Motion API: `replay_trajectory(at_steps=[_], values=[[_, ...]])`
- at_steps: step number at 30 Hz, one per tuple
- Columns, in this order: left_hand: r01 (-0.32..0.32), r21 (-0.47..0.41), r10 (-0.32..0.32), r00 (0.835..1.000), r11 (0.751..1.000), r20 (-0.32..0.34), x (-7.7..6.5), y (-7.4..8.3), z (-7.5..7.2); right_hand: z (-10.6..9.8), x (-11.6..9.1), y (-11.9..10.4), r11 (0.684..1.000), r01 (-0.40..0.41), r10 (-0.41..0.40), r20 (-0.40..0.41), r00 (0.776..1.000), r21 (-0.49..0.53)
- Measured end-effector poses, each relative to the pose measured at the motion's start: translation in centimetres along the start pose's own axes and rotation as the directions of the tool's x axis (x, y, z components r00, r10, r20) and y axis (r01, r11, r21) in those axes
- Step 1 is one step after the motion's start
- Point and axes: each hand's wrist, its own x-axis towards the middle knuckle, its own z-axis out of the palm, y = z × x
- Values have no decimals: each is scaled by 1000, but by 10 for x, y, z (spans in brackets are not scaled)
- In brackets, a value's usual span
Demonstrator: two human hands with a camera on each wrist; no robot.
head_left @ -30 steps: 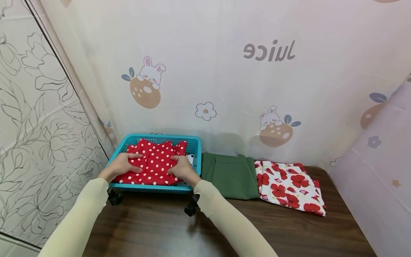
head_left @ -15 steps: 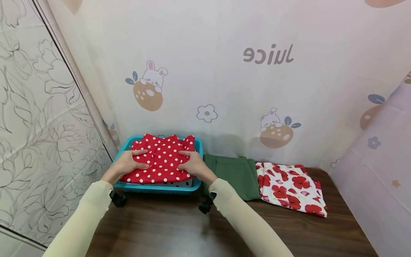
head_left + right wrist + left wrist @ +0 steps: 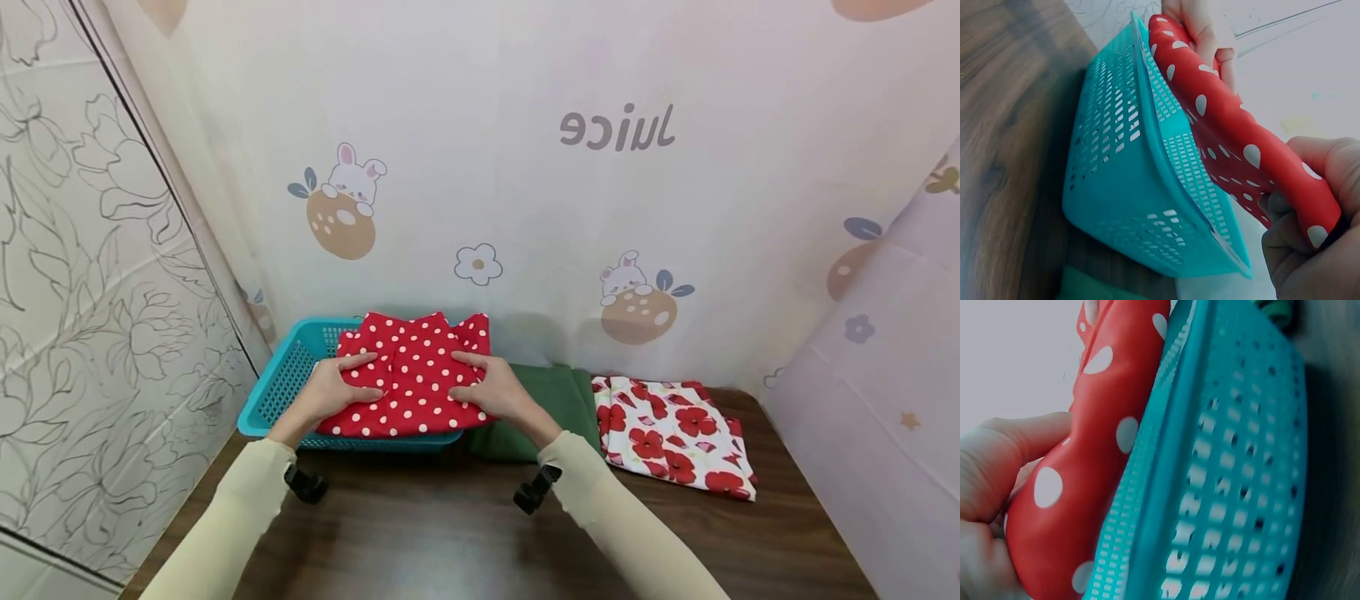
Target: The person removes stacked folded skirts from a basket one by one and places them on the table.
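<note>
Duly observed grip of left hand (image 3: 325, 388) and right hand (image 3: 497, 388) on opposite sides of red dotted cloth (image 3: 420, 375). Found same raised over blue basket (image 3: 1119, 194) and shifted rightward within the last second; judged removal well underway. Noted farther right green cloth (image 3: 562, 400), then flowered cloth (image 3: 675, 433).

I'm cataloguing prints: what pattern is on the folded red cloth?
The folded red cloth has white polka dots, clearest in the head view.

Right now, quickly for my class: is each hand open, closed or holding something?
Left hand: holding one side of the red polka-dot cloth.
Right hand: holding its opposite side.
</note>
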Motion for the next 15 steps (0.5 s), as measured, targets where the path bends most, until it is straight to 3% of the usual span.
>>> replay_trajectory(at_steps=[10, 15], values=[[-112, -61, 110, 993, 992, -35, -12, 22, 47, -36, -37, 21, 1000, 0, 0, -85, 996, -6], [-143, -114, 139, 989, 983, -50, -20, 34, 73, -55, -56, 41, 999, 49, -51, -119, 992, -25]])
